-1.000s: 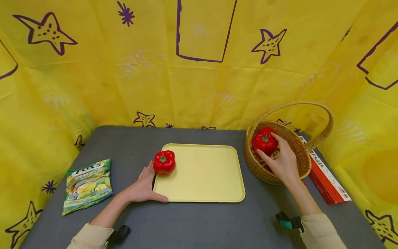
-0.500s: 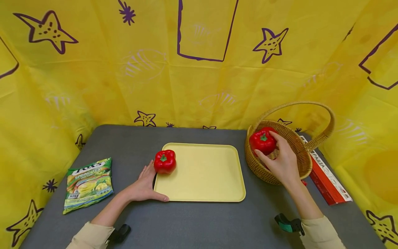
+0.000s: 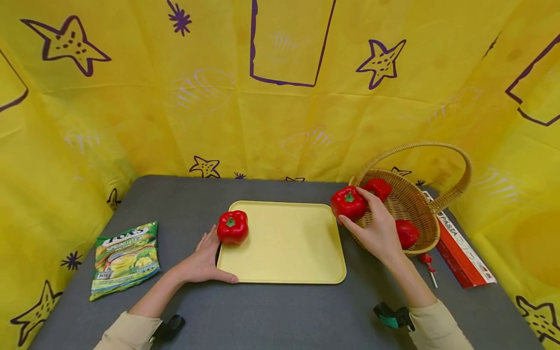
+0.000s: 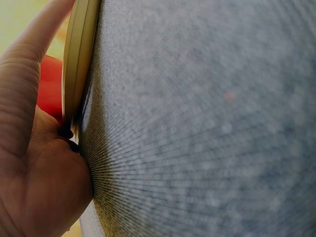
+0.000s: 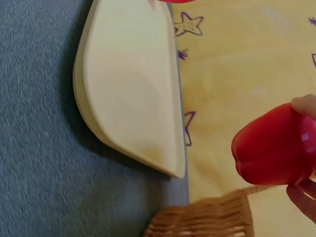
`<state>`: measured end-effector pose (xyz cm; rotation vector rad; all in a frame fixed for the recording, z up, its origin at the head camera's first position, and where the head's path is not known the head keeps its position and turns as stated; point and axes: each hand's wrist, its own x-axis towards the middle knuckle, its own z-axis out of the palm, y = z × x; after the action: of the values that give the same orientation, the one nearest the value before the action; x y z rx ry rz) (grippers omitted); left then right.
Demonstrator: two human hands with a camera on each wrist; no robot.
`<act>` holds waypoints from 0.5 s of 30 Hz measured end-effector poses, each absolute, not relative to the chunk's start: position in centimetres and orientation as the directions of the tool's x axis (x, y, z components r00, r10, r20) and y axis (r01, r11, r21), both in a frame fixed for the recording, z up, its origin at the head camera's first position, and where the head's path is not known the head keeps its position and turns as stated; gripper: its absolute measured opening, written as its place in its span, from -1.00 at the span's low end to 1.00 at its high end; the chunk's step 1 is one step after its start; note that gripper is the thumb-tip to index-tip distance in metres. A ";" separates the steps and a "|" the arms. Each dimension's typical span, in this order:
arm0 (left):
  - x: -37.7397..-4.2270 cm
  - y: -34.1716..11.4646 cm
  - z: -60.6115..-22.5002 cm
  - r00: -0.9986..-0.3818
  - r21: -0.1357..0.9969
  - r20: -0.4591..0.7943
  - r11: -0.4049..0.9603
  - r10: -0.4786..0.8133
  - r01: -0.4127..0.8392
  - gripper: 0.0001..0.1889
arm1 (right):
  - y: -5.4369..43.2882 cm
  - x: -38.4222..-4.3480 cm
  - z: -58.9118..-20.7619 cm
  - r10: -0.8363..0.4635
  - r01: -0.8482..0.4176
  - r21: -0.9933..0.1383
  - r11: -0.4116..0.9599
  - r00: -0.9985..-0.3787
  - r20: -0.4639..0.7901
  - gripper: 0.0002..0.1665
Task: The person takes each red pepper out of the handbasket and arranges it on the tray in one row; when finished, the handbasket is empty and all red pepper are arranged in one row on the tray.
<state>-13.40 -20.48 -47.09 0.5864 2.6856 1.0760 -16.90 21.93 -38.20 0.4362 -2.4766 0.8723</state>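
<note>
In the head view my right hand (image 3: 379, 233) holds a red bell pepper (image 3: 347, 205) with a green stem between thumb and fingers, just left of the wicker basket (image 3: 404, 201) and close to the tray's right corner. The right wrist view shows this pepper (image 5: 271, 148) raised, fingertips on its sides. My left hand (image 3: 202, 262) rests against the left end of a pale yellow tray (image 3: 284, 243), thumb along the front edge, fingers straight along the side. A second red bell pepper (image 3: 233, 228) sits on the tray's left end, beside those fingers.
Two more red pieces lie in the basket: a pepper (image 3: 378, 188) at the back and a red one (image 3: 407, 234) in front. A lollipop (image 3: 427, 262) and a pasta box (image 3: 459, 253) lie right of it. A green candy bag (image 3: 124, 260) lies far left.
My right hand has lifted the bell pepper out of the basket and moved it left towards the tray, uncovering the red pieces inside and the lollipop. The left hand has stayed put.
</note>
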 end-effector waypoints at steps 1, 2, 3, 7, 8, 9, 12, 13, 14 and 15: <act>-13.4 -20.5 -47.1 -0.904 0.694 -0.027 0.659 0.426 0.290 0.36 | 21.7 -16.9 -38.3 -0.142 -0.443 -0.501 0.743 -0.836 0.529 -0.08; -13.4 -20.5 -47.1 -0.904 0.696 -0.027 0.658 0.426 0.289 0.36 | 21.5 -17.0 -38.5 -0.147 -0.448 -0.503 0.739 -0.836 0.528 -0.08; -13.4 -20.5 -47.1 -0.904 0.695 -0.027 0.658 0.426 0.290 0.36 | 21.3 -17.0 -38.7 -0.152 -0.453 -0.506 0.734 -0.836 0.527 -0.08; -13.4 -20.6 -47.1 -0.905 0.696 -0.026 0.658 0.425 0.289 0.36 | 20.5 -17.1 -39.3 -0.174 -0.475 -0.517 0.713 -0.833 0.526 -0.08; -13.4 -20.6 -47.1 -0.905 0.696 -0.029 0.658 0.424 0.286 0.36 | 20.3 -17.1 -39.5 -0.181 -0.481 -0.518 0.707 -0.832 0.525 -0.08; -13.4 -20.6 -47.1 -0.905 0.696 -0.031 0.659 0.423 0.285 0.36 | 20.2 -17.1 -39.6 -0.188 -0.485 -0.521 0.702 -0.832 0.522 -0.08; -13.4 -20.6 -47.1 -0.906 0.696 -0.034 0.660 0.422 0.282 0.37 | 19.7 -17.2 -40.0 -0.205 -0.490 -0.530 0.692 -0.837 0.507 -0.09; -13.4 -20.6 -47.1 -0.906 0.696 -0.035 0.661 0.422 0.282 0.37 | 19.5 -17.2 -40.2 -0.209 -0.489 -0.535 0.689 -0.841 0.500 -0.09; -13.4 -20.6 -47.1 -0.906 0.695 -0.036 0.662 0.422 0.281 0.37 | 19.3 -17.2 -40.3 -0.212 -0.487 -0.540 0.687 -0.844 0.492 -0.09; -13.4 -20.6 -47.1 -0.906 0.695 -0.035 0.662 0.422 0.282 0.37 | 19.1 -17.2 -40.4 -0.213 -0.483 -0.544 0.687 -0.848 0.485 -0.10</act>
<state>-13.43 -20.64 -47.12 0.5746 2.6845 1.0741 -17.24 19.09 -40.36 0.5431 -2.5144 0.9671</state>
